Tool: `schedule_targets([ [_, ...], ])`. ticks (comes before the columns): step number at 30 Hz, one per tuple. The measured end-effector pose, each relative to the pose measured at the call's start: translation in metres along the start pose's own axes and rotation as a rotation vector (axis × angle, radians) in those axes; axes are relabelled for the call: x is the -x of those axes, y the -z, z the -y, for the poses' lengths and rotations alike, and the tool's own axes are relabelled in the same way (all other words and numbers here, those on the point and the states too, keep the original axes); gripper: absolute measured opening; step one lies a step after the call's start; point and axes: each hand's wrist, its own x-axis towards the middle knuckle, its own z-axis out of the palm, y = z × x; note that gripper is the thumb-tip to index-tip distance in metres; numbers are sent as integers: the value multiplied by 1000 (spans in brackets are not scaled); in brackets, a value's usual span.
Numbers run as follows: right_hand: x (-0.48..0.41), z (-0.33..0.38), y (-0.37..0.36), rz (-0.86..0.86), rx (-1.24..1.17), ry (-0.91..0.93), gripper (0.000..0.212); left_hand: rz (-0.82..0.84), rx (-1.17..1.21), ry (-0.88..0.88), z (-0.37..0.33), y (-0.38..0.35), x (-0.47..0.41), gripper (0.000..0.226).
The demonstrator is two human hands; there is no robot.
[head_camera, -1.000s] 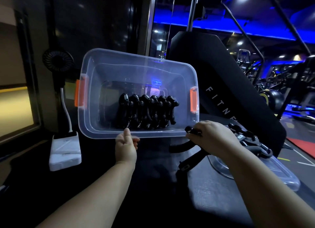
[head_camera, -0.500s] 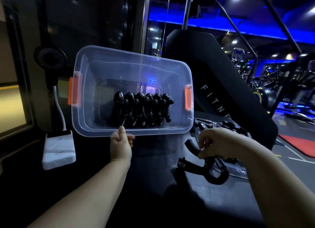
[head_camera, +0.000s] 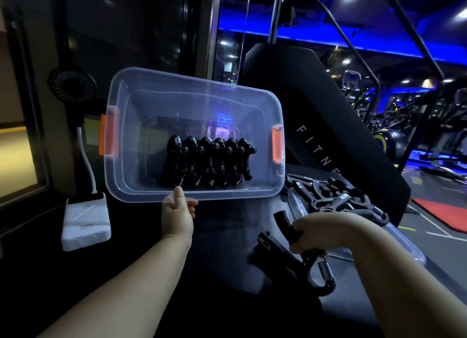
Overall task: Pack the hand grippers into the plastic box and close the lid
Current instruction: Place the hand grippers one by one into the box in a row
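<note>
A clear plastic box (head_camera: 121,176) with orange latches is tipped up with its open side facing me. My left hand (head_camera: 177,217) grips its near rim, thumb on top. Several black hand grippers (head_camera: 208,164) stand in a row inside it. My right hand (head_camera: 316,230) holds one black hand gripper (head_camera: 283,255) by a handle, low and to the right of the box, its spring end hanging down. More black hand grippers (head_camera: 336,201) lie piled on the clear lid (head_camera: 406,246) at the right.
A white power adapter (head_camera: 86,222) with a cable sits on the dark surface at left, below a small black fan (head_camera: 72,85). A black padded gym machine (head_camera: 326,125) rises behind the box. Gym floor and equipment lie to the right.
My right hand has lifted one hand gripper off the pile on the lid and brought it down and toward me. The box has stayed tilted in my left hand.
</note>
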Motion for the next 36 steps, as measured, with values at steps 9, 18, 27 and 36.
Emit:
schedule_targets([
  [9, -18, 11, -2, -343, -889, 259, 24, 30, 28, 33, -4, 2, 4, 24],
  [18, -40, 66, 30, -704, -1249, 518, 11, 42, 60, 84, -5, 2, 2, 24],
  [27, -106, 130, 54, -852, -956, 410, 20, 98, 202, 49, -12, 3, 9, 30],
  [36, -154, 188, 58, -834, -578, 330, 30, 91, 232, 59, -13, 5, 11, 41],
])
